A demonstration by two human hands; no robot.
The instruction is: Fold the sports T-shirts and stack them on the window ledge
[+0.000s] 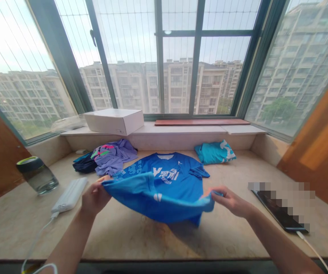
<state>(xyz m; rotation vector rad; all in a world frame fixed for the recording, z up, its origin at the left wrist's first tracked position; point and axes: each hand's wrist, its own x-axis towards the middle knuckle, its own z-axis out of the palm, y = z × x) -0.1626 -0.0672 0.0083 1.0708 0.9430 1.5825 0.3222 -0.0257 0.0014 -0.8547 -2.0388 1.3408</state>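
A blue T-shirt (178,180) with white lettering lies chest-up on the stone sill, its collar toward the window. Its lower part is lifted off the surface and sags between my hands. My left hand (97,196) pinches the hem at the left corner. At the right corner, my right hand (226,199) grips the hem between thumb and fingers. The raised fabric hides the lower part of the shirt's front. Beyond my left hand sits a crumpled purple garment (117,152) with pink and green print, beside a dark navy cloth (83,164).
A folded turquoise garment (215,152) lies at the back right. Left stand a water bottle (38,177) and a white power bank (69,195) with a cable. A phone (279,209), charging, rests at right. A white box (114,121) sits on the ledge by the window.
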